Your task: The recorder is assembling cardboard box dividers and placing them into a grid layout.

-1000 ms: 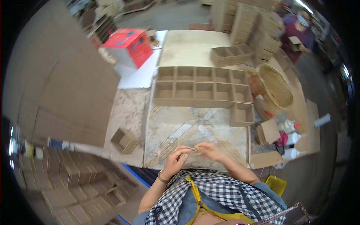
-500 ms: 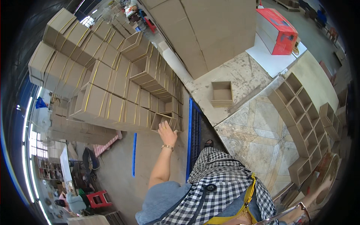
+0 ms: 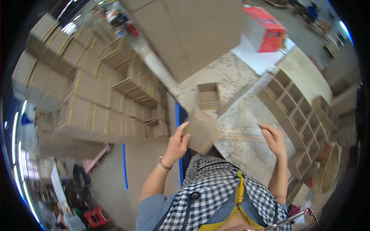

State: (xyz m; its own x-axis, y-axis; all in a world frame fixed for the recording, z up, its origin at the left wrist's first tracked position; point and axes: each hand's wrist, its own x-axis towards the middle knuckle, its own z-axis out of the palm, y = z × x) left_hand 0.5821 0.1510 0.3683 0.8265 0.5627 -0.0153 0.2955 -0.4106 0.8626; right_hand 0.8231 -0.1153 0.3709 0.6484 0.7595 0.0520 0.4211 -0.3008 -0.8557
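Observation:
My left hand (image 3: 178,143) grips the edge of a small brown cardboard box (image 3: 203,130), which is held tilted and slightly blurred in front of my apron. Across the worktable, my right hand (image 3: 273,139) is raised with its fingers stretched towards the box, apart from it, and nothing shows in them. Just beyond the held box, an open-topped box (image 3: 208,104) sits on the worn table surface. To the right stands a row of joined open boxes (image 3: 287,99) forming a grid of compartments.
Stacked cardboard boxes (image 3: 86,111) bound with yellow bands rise on the left. A large cardboard block (image 3: 196,42) stands at the back. Near it, a red box (image 3: 266,32) rests on a white sheet (image 3: 248,57). A blue pallet edge (image 3: 178,115) runs beside the table.
My left hand has taken a box from the left stack and brought it right, over the table's near edge. My right hand has moved from the lower right to above the table.

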